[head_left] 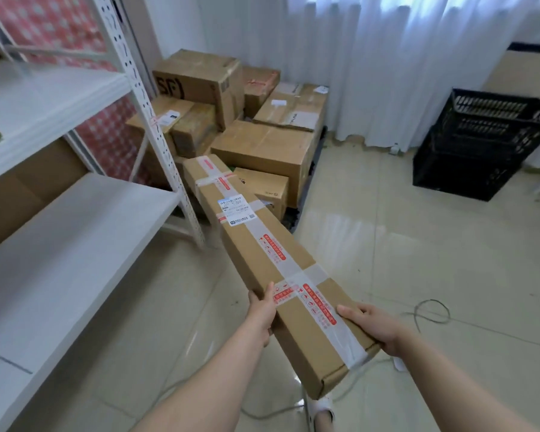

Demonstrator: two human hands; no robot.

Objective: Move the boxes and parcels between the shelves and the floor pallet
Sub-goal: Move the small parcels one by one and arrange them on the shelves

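Observation:
I hold a long, narrow cardboard box (262,257), taped with clear tape bearing red print, in the air above the floor. It points away from me toward the pile of boxes. My left hand (262,310) grips its left edge near the near end, thumb on top. My right hand (378,325) grips the right edge of the same end. A stack of brown cartons (262,145) sits on a dark floor pallet (293,219) in the far corner. White metal shelves (75,226) stand on my left.
A black plastic crate (480,145) stands at the right by the white curtain. A thin cable (430,310) loops across the glossy tiled floor near my foot (323,406). The shelf's upright post (156,135) stands close to the long box's far end.

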